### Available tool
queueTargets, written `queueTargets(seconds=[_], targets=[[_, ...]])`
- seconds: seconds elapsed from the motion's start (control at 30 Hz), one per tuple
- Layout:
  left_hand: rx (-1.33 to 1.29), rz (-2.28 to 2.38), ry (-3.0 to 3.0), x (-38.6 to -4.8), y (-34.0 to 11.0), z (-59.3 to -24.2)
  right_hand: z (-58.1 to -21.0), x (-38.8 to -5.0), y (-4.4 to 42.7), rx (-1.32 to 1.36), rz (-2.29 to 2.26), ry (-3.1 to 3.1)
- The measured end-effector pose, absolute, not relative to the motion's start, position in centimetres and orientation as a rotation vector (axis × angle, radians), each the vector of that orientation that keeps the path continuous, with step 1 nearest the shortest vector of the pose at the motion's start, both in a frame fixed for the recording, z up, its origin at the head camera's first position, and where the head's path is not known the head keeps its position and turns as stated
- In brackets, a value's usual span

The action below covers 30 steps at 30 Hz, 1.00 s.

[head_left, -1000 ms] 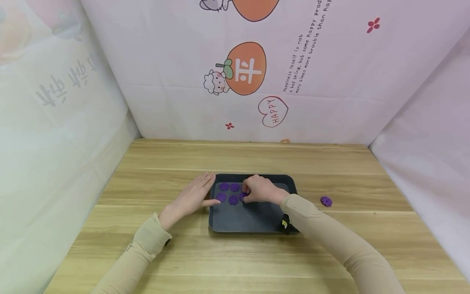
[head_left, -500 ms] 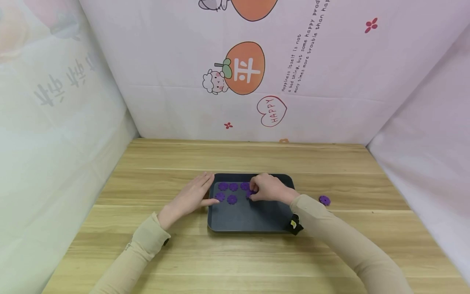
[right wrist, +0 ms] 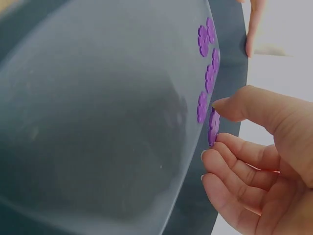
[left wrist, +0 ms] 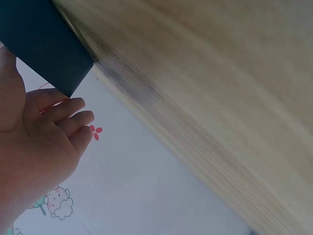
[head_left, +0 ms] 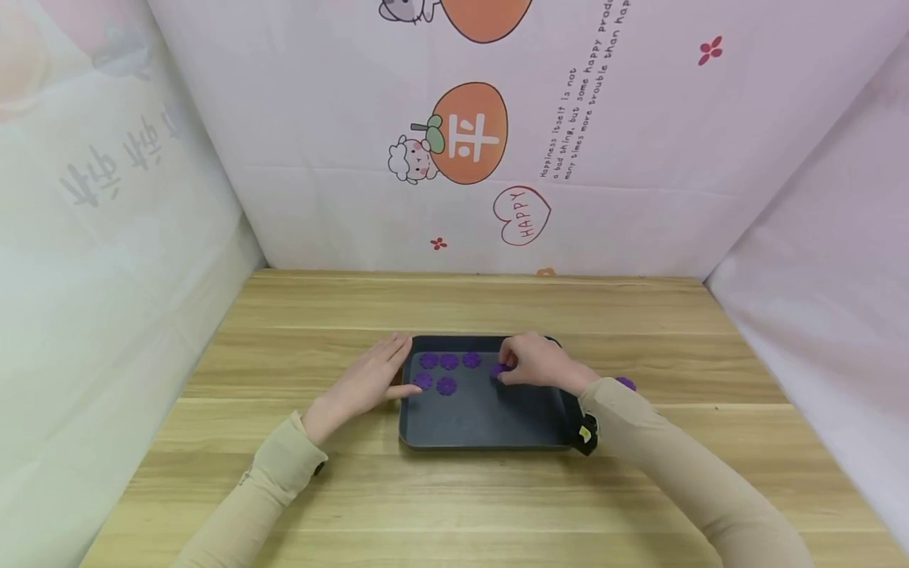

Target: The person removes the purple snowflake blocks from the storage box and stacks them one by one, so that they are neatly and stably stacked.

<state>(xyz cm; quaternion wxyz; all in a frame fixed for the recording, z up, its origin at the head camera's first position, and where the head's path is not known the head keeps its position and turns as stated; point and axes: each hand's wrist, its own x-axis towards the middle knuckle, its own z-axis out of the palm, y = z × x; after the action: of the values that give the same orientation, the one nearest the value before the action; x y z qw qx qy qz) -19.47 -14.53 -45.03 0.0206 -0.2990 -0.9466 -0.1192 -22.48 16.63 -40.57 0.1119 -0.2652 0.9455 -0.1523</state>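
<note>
On a wood-grained surface (head_left: 497,505) sits a dark tray (head_left: 490,426) in which the right hand (head_left: 537,361) pinches a purple flower-shaped disc (right wrist: 213,127) near five matching discs (head_left: 450,361), while the left hand (head_left: 368,380), fingers straight, touches the tray's side.

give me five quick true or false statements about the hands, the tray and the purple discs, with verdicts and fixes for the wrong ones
1. The right hand pinches a purple disc. True.
2. The left hand is lifting a disc too. False: it holds no disc and lies at the left edge of the tray.
3. Besides the pinched one, five other discs lie in the tray. True.
4. Those five form a single row. False: three lie in the far row and two in the nearer one.
5. One more disc, the outer disc, lies right of the tray, partly hidden by the right sleeve. True.
</note>
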Motion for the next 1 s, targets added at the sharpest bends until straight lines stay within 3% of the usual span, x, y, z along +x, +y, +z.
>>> queueTargets(seconds=[0.5, 0.7, 1.0], targets=[[-0.928, -0.378, -2.918, -19.3, -14.5, -45.0, -39.6, -22.4, 19.9, -0.719, -0.539, 2.822], [-0.994, -0.375, -2.883, -21.4, -16.1, -45.9, -40.0, -22.9, 20.1, -0.634, -0.528, 2.889], [-0.927, -0.38, -2.905, -19.6, -14.4, -45.1, -39.2, -22.9, 23.9, -0.616, -0.523, 2.877]])
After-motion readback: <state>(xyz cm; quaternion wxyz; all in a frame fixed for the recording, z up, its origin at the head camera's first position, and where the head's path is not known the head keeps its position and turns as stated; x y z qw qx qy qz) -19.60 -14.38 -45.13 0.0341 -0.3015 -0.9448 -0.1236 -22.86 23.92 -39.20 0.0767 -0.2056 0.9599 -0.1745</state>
